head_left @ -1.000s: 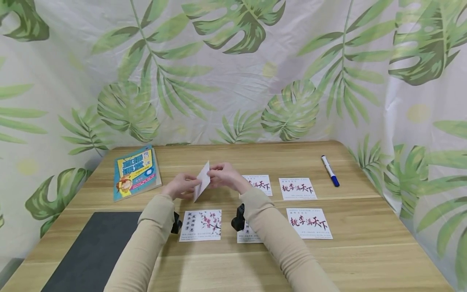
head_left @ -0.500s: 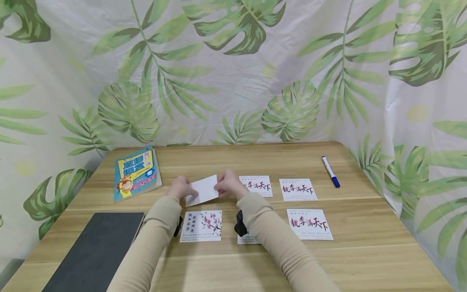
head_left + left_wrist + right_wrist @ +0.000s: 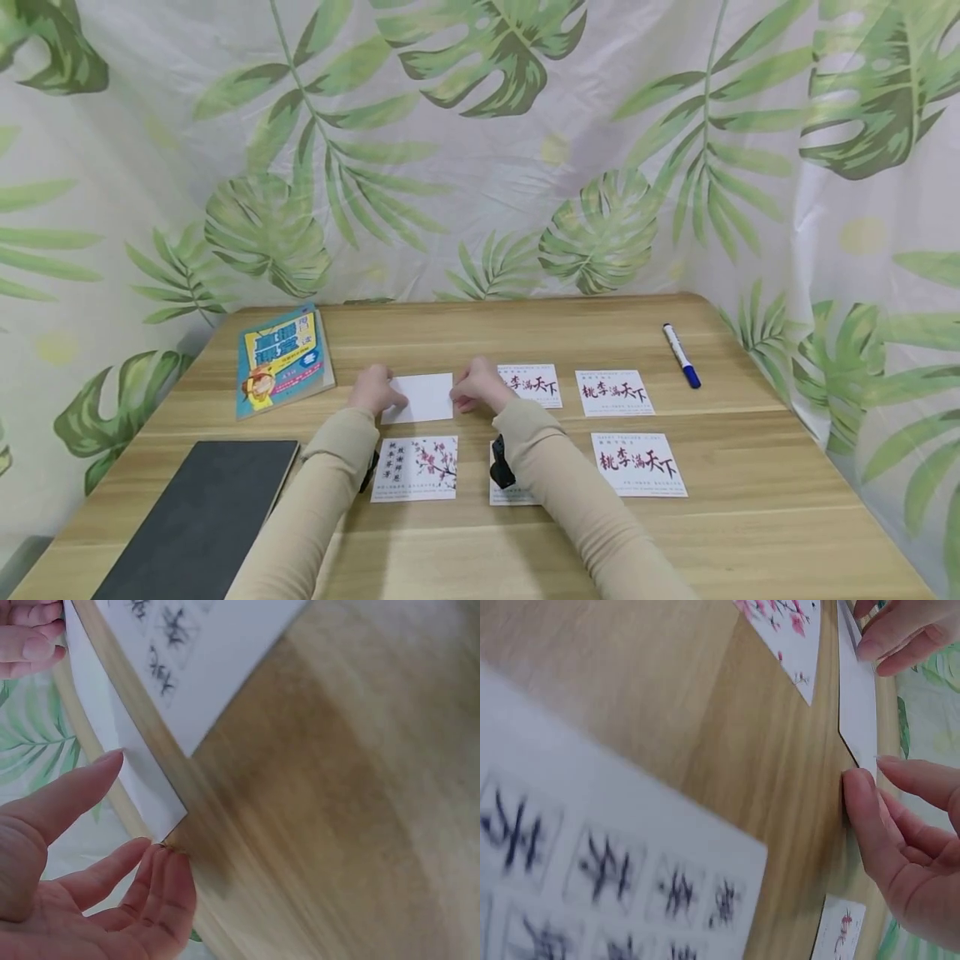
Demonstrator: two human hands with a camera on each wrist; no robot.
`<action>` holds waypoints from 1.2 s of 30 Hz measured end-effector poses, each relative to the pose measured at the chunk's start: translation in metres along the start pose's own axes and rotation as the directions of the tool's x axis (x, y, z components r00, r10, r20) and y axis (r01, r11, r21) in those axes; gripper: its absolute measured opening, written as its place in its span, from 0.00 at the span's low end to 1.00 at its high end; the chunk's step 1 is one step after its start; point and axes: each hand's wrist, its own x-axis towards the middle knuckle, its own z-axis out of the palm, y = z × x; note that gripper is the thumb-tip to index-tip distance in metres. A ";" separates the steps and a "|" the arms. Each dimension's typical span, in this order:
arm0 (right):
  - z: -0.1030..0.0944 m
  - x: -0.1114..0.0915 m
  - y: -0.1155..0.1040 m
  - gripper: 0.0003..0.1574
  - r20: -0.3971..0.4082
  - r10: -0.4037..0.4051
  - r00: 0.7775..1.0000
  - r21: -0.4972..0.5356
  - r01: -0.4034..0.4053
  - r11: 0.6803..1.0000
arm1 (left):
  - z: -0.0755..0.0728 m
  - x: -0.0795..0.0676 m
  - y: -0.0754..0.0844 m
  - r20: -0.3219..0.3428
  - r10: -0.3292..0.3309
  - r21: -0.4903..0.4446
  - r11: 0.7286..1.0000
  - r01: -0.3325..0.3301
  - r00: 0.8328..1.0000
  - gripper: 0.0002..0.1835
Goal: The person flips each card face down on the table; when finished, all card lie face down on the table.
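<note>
A blank white card [image 3: 422,397] lies face-up flat on the table between my two hands. My left hand [image 3: 377,390] is at its left side; in the left wrist view the thumb [image 3: 94,784] rests on the card and the fingertips [image 3: 169,862] meet its edge, well apart from the thumb. At the card's right edge is my right hand [image 3: 478,387], its thumb [image 3: 861,799] and forefinger touching or very near the edge. Just in front lies a plum-blossom card [image 3: 415,469]. Another lettered card [image 3: 510,493] is partly hidden under my right forearm.
Red-lettered cards lie to the right: one [image 3: 536,386] beside my right hand, one [image 3: 615,392] further right, one [image 3: 639,464] nearer. A blue-capped marker [image 3: 681,356] lies far right. At left are a blue book [image 3: 285,360] and a dark flat board [image 3: 202,508].
The card was held up on edge, then tilted down, and now lies flat with its blank side up. Both hands have lowered with it to the table.
</note>
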 end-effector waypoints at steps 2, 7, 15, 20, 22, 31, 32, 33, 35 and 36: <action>-0.009 -0.002 0.000 0.09 0.011 -0.031 0.999 -0.048 0.031 0.998 | -0.001 0.001 0.001 0.001 0.013 -0.009 1.000 -0.013 1.000 0.33; -0.053 0.008 0.007 0.20 0.031 -0.145 0.989 -0.223 0.148 0.964 | -0.008 0.007 0.010 -0.004 0.047 -0.077 0.996 -0.047 0.999 0.32; -0.133 0.055 0.059 0.36 0.052 -0.198 0.979 -0.286 0.205 0.936 | -0.010 0.018 0.044 0.085 0.156 -0.249 0.960 -0.130 0.984 0.33; -0.159 0.047 0.069 0.37 0.017 -0.163 0.986 -0.288 0.161 0.944 | -0.004 0.023 0.065 0.138 0.161 -0.310 0.944 -0.112 0.977 0.32; -0.168 0.059 0.085 0.38 0.017 -0.166 0.986 -0.269 0.164 0.949 | 0.000 0.026 0.072 0.150 0.162 -0.314 0.943 -0.109 0.975 0.31; -0.181 0.098 0.137 0.34 -0.015 -0.154 0.988 -0.226 0.147 0.963 | 0.025 0.034 0.091 0.168 0.165 -0.313 0.944 -0.106 0.972 0.27; -0.180 0.097 0.138 0.33 -0.011 -0.150 0.989 -0.222 0.144 0.964 | 0.028 0.034 0.092 0.166 0.159 -0.316 0.943 -0.101 0.973 0.27; -0.178 0.096 0.136 0.32 -0.024 -0.121 0.992 -0.230 0.113 0.967 | 0.031 0.035 0.094 0.160 0.155 -0.317 0.943 -0.098 0.975 0.26; -0.180 0.100 0.138 0.32 -0.013 -0.113 0.994 -0.232 0.107 0.967 | 0.036 0.036 0.096 0.153 0.146 -0.313 0.945 -0.093 0.977 0.26; -0.179 0.094 0.133 0.32 -0.026 -0.108 0.994 -0.239 0.099 0.966 | 0.039 0.037 0.097 0.148 0.142 -0.313 0.946 -0.090 0.979 0.26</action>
